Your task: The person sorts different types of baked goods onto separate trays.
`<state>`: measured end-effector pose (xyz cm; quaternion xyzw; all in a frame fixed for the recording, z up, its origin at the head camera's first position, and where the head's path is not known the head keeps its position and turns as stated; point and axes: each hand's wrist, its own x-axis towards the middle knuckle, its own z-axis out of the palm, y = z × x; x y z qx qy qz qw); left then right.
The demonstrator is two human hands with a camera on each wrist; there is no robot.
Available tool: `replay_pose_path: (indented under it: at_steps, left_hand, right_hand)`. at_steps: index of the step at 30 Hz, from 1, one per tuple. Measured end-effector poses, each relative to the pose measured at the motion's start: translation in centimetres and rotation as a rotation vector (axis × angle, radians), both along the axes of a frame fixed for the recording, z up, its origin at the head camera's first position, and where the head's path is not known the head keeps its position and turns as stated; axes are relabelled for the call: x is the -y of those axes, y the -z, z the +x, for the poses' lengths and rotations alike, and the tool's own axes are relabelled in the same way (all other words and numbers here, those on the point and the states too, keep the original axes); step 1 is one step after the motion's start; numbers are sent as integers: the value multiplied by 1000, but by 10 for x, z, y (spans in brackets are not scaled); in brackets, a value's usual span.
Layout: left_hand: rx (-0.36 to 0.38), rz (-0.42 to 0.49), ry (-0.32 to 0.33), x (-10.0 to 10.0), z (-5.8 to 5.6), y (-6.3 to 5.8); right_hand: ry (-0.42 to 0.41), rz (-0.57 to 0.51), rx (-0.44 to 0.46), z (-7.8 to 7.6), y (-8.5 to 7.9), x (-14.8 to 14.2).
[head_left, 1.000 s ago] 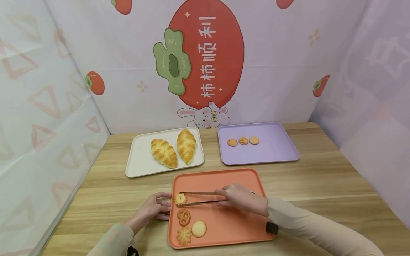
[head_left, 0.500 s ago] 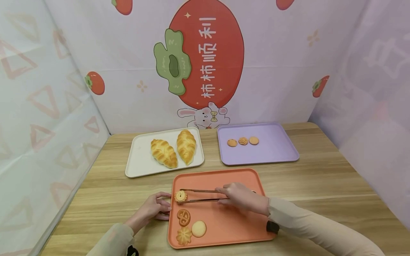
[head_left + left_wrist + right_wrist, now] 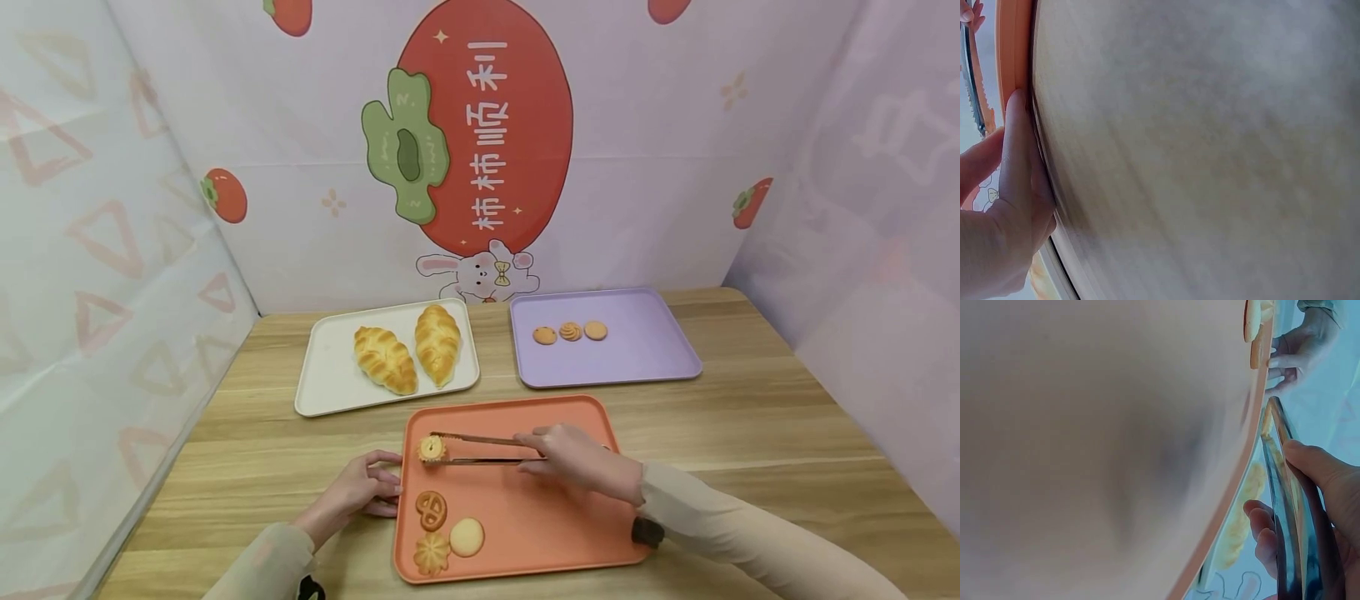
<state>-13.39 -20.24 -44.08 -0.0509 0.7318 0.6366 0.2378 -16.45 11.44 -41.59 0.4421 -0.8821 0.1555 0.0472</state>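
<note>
In the head view my right hand (image 3: 576,457) grips metal tongs (image 3: 491,462) above the orange tray (image 3: 540,533). A scalloped cookie (image 3: 431,449) sits between the tongs' tips over the tray's left side; in the right wrist view it appears raised off the surface. Below it on the tray lie a pretzel cookie (image 3: 431,510), a flower-shaped cookie (image 3: 432,553) and a plain round cookie (image 3: 467,537). My left hand (image 3: 360,492) rests at the tray's left edge. Its fingers (image 3: 1016,144) touch the orange rim in the left wrist view, relaxed, without curling round it.
Behind on the left, a white tray (image 3: 322,387) bears two braided breads (image 3: 386,360). A purple tray (image 3: 637,350) stands behind on the right with a row of small cookies (image 3: 571,332). Everything is on a wooden table (image 3: 240,467), with printed cloth walls around it.
The tongs' tips have closed in on the scalloped cookie, which has moved up the picture and slightly right with them. My left hand has stayed at the tray's edge.
</note>
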Motion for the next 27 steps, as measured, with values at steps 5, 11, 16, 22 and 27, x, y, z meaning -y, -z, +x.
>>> replay_pose_path:
  at_steps: [5, 11, 16, 22, 27]
  left_hand:
    - [1, 2, -2, -1, 0, 0]
    - [0, 9, 8, 0, 0, 1]
    - [-3, 4, 12, 1, 0, 2]
    - [-2, 8, 17, 1, -1, 3]
    - [-4, 15, 20, 1, 0, 2]
  right_hand:
    - [13, -30, -41, -2, 0, -5]
    - [2, -76, -83, -4, 1, -11]
    - [23, -110, -61, -4, -2, -15]
    - [43, -133, -59, -5, -5, -20]
    - [52, -144, -59, -8, -5, -26]
